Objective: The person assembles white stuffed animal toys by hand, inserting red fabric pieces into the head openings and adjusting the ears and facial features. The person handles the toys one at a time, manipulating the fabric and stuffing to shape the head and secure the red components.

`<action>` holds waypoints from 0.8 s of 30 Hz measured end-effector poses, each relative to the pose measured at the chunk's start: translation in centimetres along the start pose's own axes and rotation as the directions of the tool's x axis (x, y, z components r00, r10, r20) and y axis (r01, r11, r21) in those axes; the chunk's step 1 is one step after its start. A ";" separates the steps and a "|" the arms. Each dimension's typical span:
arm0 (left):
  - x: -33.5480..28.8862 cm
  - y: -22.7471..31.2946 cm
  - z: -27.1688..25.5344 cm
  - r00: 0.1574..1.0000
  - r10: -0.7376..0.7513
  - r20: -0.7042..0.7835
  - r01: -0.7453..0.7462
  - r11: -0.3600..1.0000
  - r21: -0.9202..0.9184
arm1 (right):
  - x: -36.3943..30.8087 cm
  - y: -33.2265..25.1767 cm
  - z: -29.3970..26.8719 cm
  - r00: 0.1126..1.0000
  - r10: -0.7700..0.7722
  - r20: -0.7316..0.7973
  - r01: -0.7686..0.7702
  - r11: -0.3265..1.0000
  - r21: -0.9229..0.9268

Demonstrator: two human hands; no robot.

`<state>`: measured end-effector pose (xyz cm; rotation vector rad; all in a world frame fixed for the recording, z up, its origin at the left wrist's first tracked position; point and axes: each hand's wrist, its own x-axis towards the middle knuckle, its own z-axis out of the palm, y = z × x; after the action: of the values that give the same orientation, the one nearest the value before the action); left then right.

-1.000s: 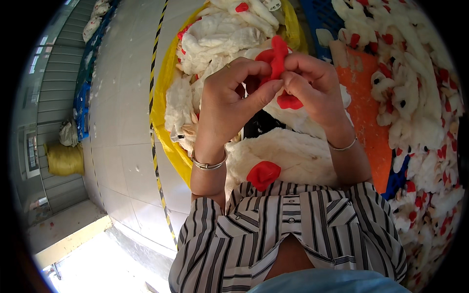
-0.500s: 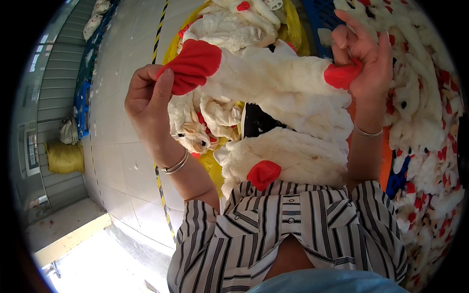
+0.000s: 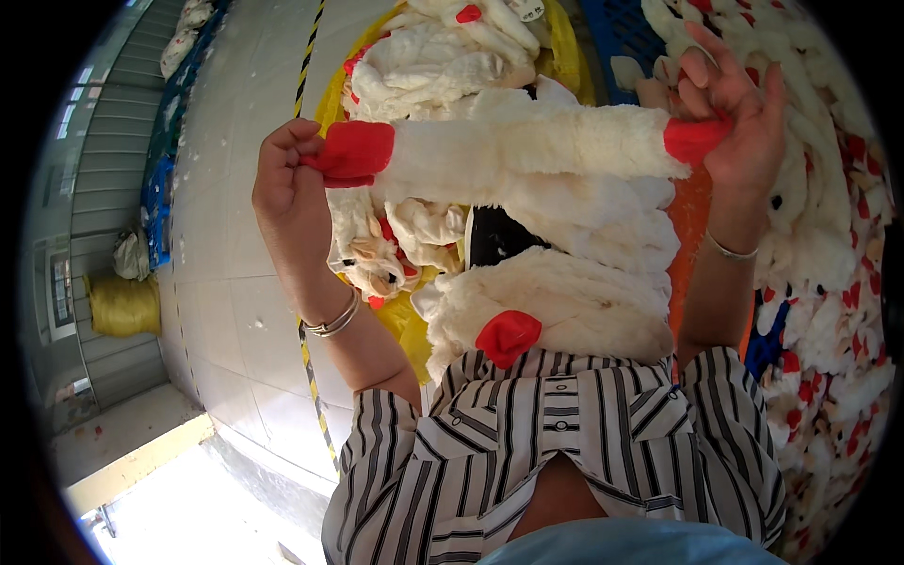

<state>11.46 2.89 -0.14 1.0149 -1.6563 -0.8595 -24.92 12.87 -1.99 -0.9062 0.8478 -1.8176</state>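
My left hand [image 3: 290, 177] pinches the red cloth end of a cream-white unstuffed plush toy skin [image 3: 527, 141]. The red end at its other side is gripped by my right hand [image 3: 744, 127], some of whose fingers stick up. Between both hands the furry strip is stretched nearly level. Below the strip, a cream fur piece [image 3: 556, 292] with a red patch [image 3: 508, 337] lies against my striped shirt. A dark surface [image 3: 499, 234] shows in the gap between the furs.
Ahead, a yellow bag [image 3: 565, 56] holds more cream plush skins [image 3: 443, 71]. A large heap of cream and red plush pieces [image 3: 819, 367] spreads along the right, beside a blue crate [image 3: 626, 42]. At left, yellow-black floor tape [image 3: 311, 377] crosses grey tiles; a yellow sack [image 3: 124, 303] stands farther off.
My right hand has moved right and the strip is pulled straighter and tauter. The red end at my left hand has dropped slightly and lies flatter.
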 end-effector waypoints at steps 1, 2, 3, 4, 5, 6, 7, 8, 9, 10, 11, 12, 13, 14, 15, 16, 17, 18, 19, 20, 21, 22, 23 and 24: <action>0.1 -0.4 -0.3 0.999 -0.019 0.037 0.019 1.000 0.021 | -0.1 -0.1 -0.3 0.999 -0.007 0.037 0.007 1.000 -0.004; 0.1 -0.5 -0.4 0.997 -0.039 0.074 0.036 0.998 0.043 | 0.0 -0.3 -0.5 0.997 -0.013 0.075 0.014 1.000 -0.008; 0.0 -0.3 -0.2 0.993 -0.087 0.082 0.087 0.996 0.005 | 0.1 -0.2 -0.7 0.992 -0.015 0.127 0.013 1.000 0.023; -0.1 -0.1 0.0 0.988 -0.095 0.121 0.103 0.993 -0.059 | 0.2 -0.1 -0.8 0.984 -0.019 0.179 0.010 0.999 0.054; -0.3 0.2 0.0 0.982 -0.100 0.161 0.120 0.985 -0.123 | 0.2 0.0 -0.9 0.973 -0.025 0.230 0.006 0.996 0.084; -0.5 0.4 0.1 0.975 -0.100 0.199 0.138 0.973 -0.186 | 0.3 0.0 -1.1 0.973 -0.016 0.229 -0.003 0.997 0.083; -0.6 0.6 0.3 0.971 -0.111 0.212 0.147 0.975 -0.165 | 0.2 0.0 -1.2 0.974 -0.008 0.228 -0.011 0.997 0.082; -0.8 0.8 0.6 0.967 -0.121 0.226 0.156 0.977 -0.144 | 0.2 0.0 -1.3 0.974 0.001 0.226 -0.020 0.997 0.080; -1.0 0.9 0.8 0.963 -0.134 0.233 0.165 0.979 -0.118 | 0.2 0.1 -1.0 0.973 0.004 0.232 -0.024 0.996 0.080; -1.4 0.7 0.9 0.959 -0.117 0.258 0.134 0.990 -0.049 | 0.0 0.2 -0.5 0.971 0.008 0.238 -0.028 0.996 0.080; -1.8 0.2 1.0 0.953 -0.102 0.283 0.101 0.995 0.021 | 0.0 0.3 -0.1 0.970 0.012 0.245 -0.033 0.996 0.081; -1.9 -0.2 1.4 0.943 -0.085 0.321 0.062 0.995 0.080 | -0.1 0.3 -0.2 0.973 0.037 0.227 -0.044 0.999 0.026; -2.1 0.2 2.0 0.960 -0.093 0.263 0.080 0.995 0.060 | -0.2 0.4 -0.3 0.976 0.061 0.209 -0.056 0.998 -0.028; -1.9 -0.2 1.7 0.994 -0.061 0.094 0.060 0.998 0.017 | -0.3 0.5 -0.4 0.978 0.085 0.189 -0.070 0.994 -0.082; -1.8 -0.5 0.6 0.996 -0.034 -0.086 0.033 0.999 -0.013 | -0.2 0.3 -1.5 0.997 0.048 0.054 -0.043 0.994 -0.097; -1.3 -0.8 -0.7 0.966 -0.011 -0.259 -0.001 0.999 -0.044 | -0.2 -0.5 -3.2 0.996 0.005 -0.085 -0.015 0.993 -0.121; -1.1 -1.4 -2.7 0.930 -0.004 -0.367 -0.057 0.987 -0.154 | -0.2 -1.2 -4.6 0.974 -0.043 -0.222 0.010 0.989 -0.148; -1.0 -0.9 -3.5 0.881 -0.009 -0.473 -0.128 0.958 -0.257 | -0.2 -1.6 -4.6 0.957 -0.087 -0.278 0.040 0.985 -0.170; -1.4 -0.7 -3.6 0.858 -0.012 -0.514 -0.138 0.958 -0.252 | -0.3 -2.1 -4.6 0.934 -0.132 -0.332 0.069 0.978 -0.195; -1.8 -0.4 -3.6 0.833 -0.016 -0.554 -0.146 0.958 -0.247 | -0.3 -2.8 -4.7 0.906 -0.177 -0.384 0.097 0.971 -0.220; -2.1 0.6 -3.5 0.802 -0.020 -0.597 -0.147 0.962 -0.231 | -0.3 -3.5 -5.1 0.956 -0.180 -0.233 0.144 0.976 -0.164; -1.8 1.4 -3.5 0.773 -0.064 -0.631 -0.128 0.958 -0.255 | -0.1 -4.2 -5.4 0.982 -0.162 -0.099 0.148 0.980 -0.133; -1.4 2.1 -3.4 0.742 -0.109 -0.662 -0.110 0.954 -0.280 | 0.2 -4.8 -5.6 0.989 -0.145 0.038 0.148 0.984 -0.102; -1.0 2.5 -3.3 0.710 -0.152 -0.687 -0.099 0.945 -0.311 | 0.4 -5.2 -5.3 0.975 -0.137 0.173 0.151 0.986 -0.075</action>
<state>14.22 4.50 2.60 0.9642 -0.8038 -0.6134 -31.74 15.26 -0.12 -1.1862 0.7772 -1.8086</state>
